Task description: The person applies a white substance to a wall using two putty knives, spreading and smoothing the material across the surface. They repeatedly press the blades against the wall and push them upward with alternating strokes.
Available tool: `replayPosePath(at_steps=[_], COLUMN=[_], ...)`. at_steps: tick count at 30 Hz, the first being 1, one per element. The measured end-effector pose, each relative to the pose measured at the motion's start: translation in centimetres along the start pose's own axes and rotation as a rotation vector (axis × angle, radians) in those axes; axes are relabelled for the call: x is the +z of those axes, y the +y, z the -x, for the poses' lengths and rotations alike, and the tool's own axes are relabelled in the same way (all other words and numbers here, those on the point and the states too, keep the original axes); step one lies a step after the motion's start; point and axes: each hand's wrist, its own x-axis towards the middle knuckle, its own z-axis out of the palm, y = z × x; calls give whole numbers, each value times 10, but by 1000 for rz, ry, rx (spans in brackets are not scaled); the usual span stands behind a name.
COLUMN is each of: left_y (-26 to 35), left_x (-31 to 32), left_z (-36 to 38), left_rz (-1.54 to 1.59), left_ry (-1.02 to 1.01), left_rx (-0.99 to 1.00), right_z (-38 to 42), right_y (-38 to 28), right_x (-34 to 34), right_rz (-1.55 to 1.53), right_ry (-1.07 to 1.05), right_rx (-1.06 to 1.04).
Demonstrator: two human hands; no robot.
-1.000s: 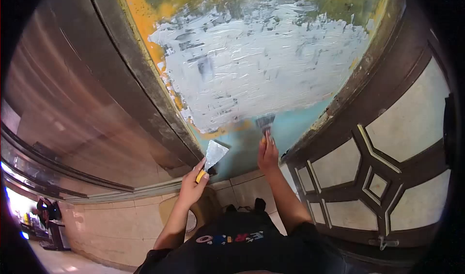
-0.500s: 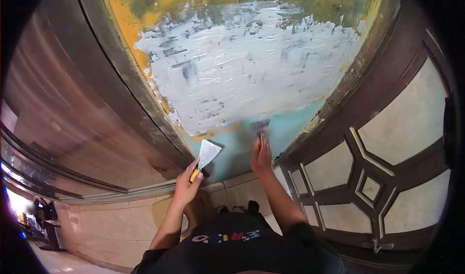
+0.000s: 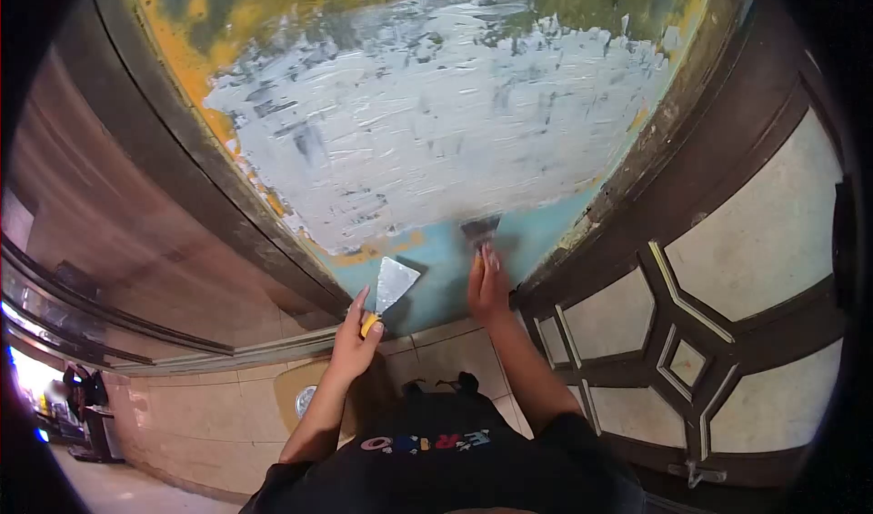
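My left hand [image 3: 356,339] is closed around the yellow handle of a putty knife [image 3: 396,282], whose broad blade points up and is smeared with white. In my right hand [image 3: 491,287] is a second putty knife [image 3: 479,230]; its darker blade lies at the wall, just under the lower edge of the white filler [image 3: 436,132]. The filler covers a wide patch of the wall in rough streaks. Below it shows bare turquoise wall [image 3: 436,269] with some orange marks. Fingers hide most of the right knife's handle.
Worn door frames edge the wall on the left [image 3: 218,164] and right [image 3: 627,173]. A dark panelled door [image 3: 627,332] stands at right, a glossy brown panel [image 3: 155,214] at left. Behind my left forearm is a brown stool or box [image 3: 289,389] on the tiled floor [image 3: 200,409].
My right hand has shifted slightly left and up with its putty knife along the filler's lower edge. The whole view has tilted a little. Both knives are still held.
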Motion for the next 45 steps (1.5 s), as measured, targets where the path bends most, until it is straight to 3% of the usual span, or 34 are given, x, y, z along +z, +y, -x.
replayPosePath(at_steps=[1,4,5,6,8,10,14,18,19,21,24,27,28,30,33,34,38,41,44,45], left_y=[3,-5,-5,11,-8,6,-4,2,14,24,24,9,6,1,8,9,6,13,3,-1], left_x=[5,28,35,37,48,56,77,99,105,113,121,124,124,124,130,132,142,138,133,129], left_z=[-1,-10,-15,-17,-20,-22,-24,-31,-33,-34,-32,-21,-19,-15,-16,-16,-21,-21,-14,-12], left_rz=[66,91,72,63,77,189,231,262,271,280,254,304,280,220,247,248,360,412,420,408], left_ry=[-27,-23,-21,-51,-20,0,11,-18,-26,-26,-18,45,64,90,123,104,146,174,223,243], left_rx=[-74,-18,43,-67,-59,-157,-97,-130,-134,-140,-136,-164,-164,-193,-148,-214,-166,-154,-149,-140], right_z=[-18,-33,-15,3,44,75,76,-8,-25,-48,0,57,67,77,33,11,-55,-44,25,46], right_y=[6,26,37,43,40,38,41,62,65,69,88,89,87,84,83,81,70,65,65,63], right_x=[3,7,13,13,-6,-22,-43,-32,-30,-31,-18,-34,-41,-51,-51,-48,-46,-37,-32,-36], right_rz=[0,-102,-71,-42,-77,-193,-229,-130,-135,-69,42,-81,-85,-202,-246,-221,-285,-178,-74,-77], right_ry=[-5,-87,-211,-335,-551,-406,-343,-61,-65,-357,-442,-586,-588,-391,-274,-195,-159,-232,-674,-672], right_rx=[4,106,177,247,358,301,366,-41,-42,128,187,324,316,261,164,104,-23,-75,228,219])
